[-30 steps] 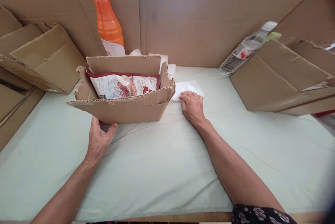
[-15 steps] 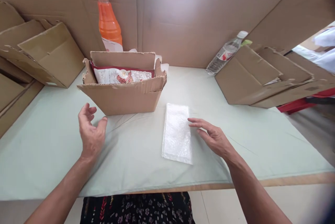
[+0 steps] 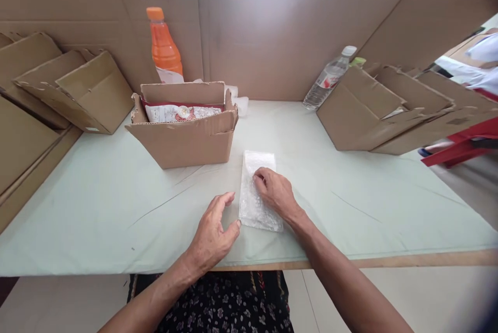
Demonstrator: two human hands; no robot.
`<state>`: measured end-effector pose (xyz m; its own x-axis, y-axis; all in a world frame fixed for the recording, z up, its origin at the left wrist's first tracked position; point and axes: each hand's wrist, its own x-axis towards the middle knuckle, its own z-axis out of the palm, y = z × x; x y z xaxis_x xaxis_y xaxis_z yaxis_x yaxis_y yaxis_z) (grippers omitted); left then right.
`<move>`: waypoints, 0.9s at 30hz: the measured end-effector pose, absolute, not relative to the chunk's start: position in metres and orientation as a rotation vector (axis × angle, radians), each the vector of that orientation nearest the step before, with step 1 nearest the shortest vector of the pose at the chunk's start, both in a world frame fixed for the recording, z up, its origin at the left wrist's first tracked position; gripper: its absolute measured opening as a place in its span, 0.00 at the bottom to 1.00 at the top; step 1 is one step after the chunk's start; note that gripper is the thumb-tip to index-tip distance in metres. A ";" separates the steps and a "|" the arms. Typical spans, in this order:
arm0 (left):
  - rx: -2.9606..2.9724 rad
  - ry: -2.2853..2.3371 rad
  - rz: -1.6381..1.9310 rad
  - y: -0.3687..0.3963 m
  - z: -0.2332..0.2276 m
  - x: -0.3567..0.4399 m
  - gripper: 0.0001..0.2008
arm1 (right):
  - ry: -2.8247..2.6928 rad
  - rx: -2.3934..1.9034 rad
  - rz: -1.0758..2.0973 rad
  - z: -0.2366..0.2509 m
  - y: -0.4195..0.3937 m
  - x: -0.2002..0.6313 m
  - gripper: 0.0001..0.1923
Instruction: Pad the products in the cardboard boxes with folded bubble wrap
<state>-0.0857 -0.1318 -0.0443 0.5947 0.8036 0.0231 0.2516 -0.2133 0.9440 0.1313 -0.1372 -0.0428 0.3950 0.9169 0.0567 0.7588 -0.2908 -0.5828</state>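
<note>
White plastic bag (image 3: 259,195) lies lengthwise near-to-far; the right hand (image 3: 275,192) presses flat on it, the left hand (image 3: 216,229), fingers loosely curled, touches its near-left edge.

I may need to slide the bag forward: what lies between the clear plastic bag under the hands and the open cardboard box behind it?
In the head view, only bare pale green table cover separates the plastic bag from the cardboard box.

Pale green table cover (image 3: 97,219), brown cardboard wall (image 3: 272,22) behind, flattened cardboard stacks (image 3: 70,84) left and right, pale floor (image 3: 389,296) below, soft daylight
</note>
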 end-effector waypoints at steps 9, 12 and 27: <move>1.421 1.051 0.757 -0.133 -0.051 -0.077 0.34 | -1.045 -1.502 0.821 -0.014 -0.192 0.120 0.20; 1.542 1.152 0.759 -0.133 -0.052 -0.080 0.36 | -0.854 -1.334 0.974 -0.015 -0.217 0.114 0.22; 2.319 1.209 0.559 -0.141 -0.053 -0.091 0.24 | -0.836 -1.744 0.764 -0.053 -0.278 0.153 0.33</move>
<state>-0.0908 -0.1414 -0.0530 0.5302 0.8363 0.1394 0.6479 -0.5057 0.5696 0.1526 -0.2782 -0.0526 0.5591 0.8222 -0.1070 0.1806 -0.2468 -0.9521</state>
